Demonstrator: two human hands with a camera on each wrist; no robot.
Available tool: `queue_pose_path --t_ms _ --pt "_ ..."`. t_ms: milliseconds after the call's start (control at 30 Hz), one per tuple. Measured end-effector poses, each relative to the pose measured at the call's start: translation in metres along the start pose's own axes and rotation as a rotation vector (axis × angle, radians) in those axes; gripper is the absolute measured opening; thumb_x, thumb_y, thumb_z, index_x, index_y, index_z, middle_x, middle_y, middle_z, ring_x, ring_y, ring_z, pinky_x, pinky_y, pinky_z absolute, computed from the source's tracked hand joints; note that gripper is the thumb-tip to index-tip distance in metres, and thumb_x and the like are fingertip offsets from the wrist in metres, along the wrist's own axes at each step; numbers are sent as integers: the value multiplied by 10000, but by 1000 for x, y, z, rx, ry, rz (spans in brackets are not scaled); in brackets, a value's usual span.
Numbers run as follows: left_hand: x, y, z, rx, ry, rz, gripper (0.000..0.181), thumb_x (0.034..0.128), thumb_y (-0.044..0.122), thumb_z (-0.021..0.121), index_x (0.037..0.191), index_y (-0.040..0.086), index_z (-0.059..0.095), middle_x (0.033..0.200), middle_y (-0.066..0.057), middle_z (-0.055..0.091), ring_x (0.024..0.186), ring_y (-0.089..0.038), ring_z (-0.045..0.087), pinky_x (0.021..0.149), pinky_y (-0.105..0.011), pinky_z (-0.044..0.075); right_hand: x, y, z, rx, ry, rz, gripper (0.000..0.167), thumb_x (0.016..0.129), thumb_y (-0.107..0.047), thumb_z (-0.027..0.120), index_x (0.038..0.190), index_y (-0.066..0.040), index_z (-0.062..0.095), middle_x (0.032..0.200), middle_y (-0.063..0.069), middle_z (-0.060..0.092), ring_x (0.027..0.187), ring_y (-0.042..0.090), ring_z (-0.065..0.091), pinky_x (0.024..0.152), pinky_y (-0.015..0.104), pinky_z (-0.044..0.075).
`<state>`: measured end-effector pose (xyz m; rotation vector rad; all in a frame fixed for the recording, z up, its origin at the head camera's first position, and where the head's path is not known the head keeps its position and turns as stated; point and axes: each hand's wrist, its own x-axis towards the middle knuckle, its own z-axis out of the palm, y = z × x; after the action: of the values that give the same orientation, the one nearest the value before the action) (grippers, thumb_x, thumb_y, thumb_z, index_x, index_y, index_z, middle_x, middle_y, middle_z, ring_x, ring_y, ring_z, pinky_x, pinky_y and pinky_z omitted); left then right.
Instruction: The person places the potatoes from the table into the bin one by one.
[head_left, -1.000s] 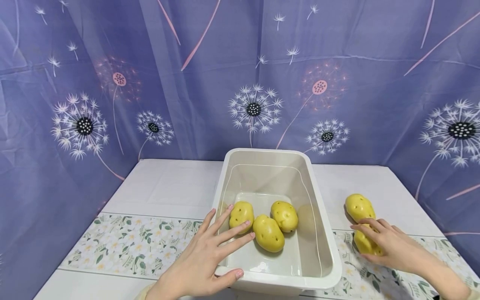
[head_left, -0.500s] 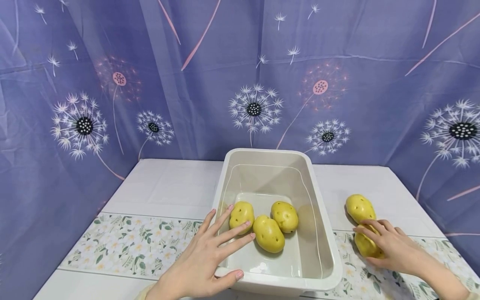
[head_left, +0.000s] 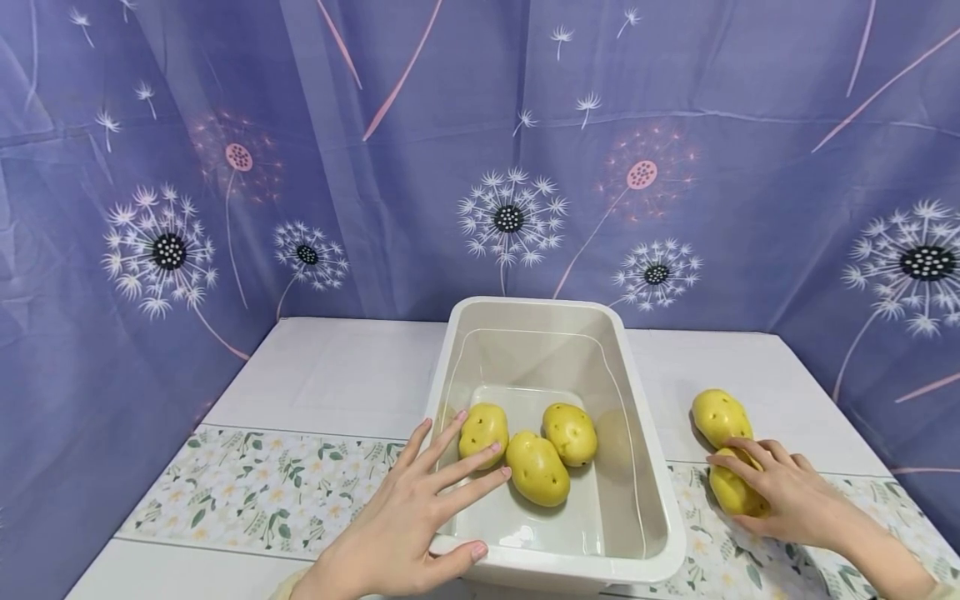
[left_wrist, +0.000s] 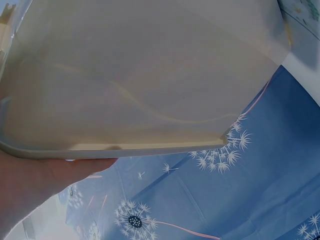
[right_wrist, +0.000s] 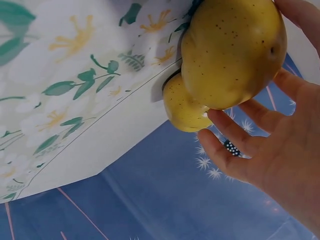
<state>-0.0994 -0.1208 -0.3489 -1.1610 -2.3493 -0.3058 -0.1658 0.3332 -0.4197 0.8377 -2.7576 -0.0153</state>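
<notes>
In the head view my left hand [head_left: 408, 521] lies with fingers spread over the near-left corner of a pale bin [head_left: 651, 450], thumb at its near rim. Inside the bin are three yellow potatoes: left [head_left: 482, 419], middle [head_left: 537, 471] and right [head_left: 570, 433]. The left wrist view shows part of that hand [left_wrist: 45, 185] under the bin's wall [left_wrist: 125, 75]. My right hand [head_left: 798, 500] curls its fingers and thumb round a potato [head_left: 731, 493] on the table. The right wrist view shows the same hand [right_wrist: 285, 145] against that potato [right_wrist: 232, 55].
Another potato [head_left: 720, 415] lies just beyond the held one, right of the bin; it also shows in the right wrist view [right_wrist: 182, 110]. A floral strip [head_left: 262, 492] crosses the white table [head_left: 360, 367]. Purple curtains [head_left: 405, 208] stand behind and at both sides.
My right hand has shifted slightly to the right on the potato and its thumb sits a little lower. My left hand and the potatoes in the bin have not moved.
</notes>
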Motion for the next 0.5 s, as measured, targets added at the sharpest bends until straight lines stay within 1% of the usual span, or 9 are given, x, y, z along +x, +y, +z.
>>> queue_pose_path --t_ms 200,267,367,433,500 --pt "0 0 -1 0 1 1 566 826 463 485 1349 270 385 1403 51 386 1347 -349 215 948 -635 246 -1 1 2 -1 1 -2 672 514 -465 788 1106 -253 551 1149 55 491 926 283 501 592 448 420" --pt "0 0 0 0 2 2 585 807 453 515 1348 269 387 1403 50 386 1348 -347 214 942 -639 250 0 1 2 6 -17 7 686 517 -479 781 1121 -259 543 1162 52 480 936 285 496 601 447 412" --pt "0 0 0 2 3 3 581 812 458 506 1349 269 385 1404 51 384 1349 -345 213 943 -636 251 -1 1 2 18 -52 24 710 517 -499 774 1141 -267 530 1178 42 460 951 285 488 618 447 402" --pt "0 0 0 1 4 3 581 813 458 505 1349 268 385 1404 50 385 1349 -345 214 945 -633 249 -1 1 2 27 -71 24 732 507 -495 777 1151 -257 523 1183 52 448 957 298 486 619 453 395" --pt "0 0 0 3 4 2 574 822 463 491 1351 270 381 1405 52 383 1351 -343 210 946 -630 248 -1 1 2 24 -80 29 757 489 -478 786 1160 -255 517 1193 49 436 963 295 484 624 435 385"
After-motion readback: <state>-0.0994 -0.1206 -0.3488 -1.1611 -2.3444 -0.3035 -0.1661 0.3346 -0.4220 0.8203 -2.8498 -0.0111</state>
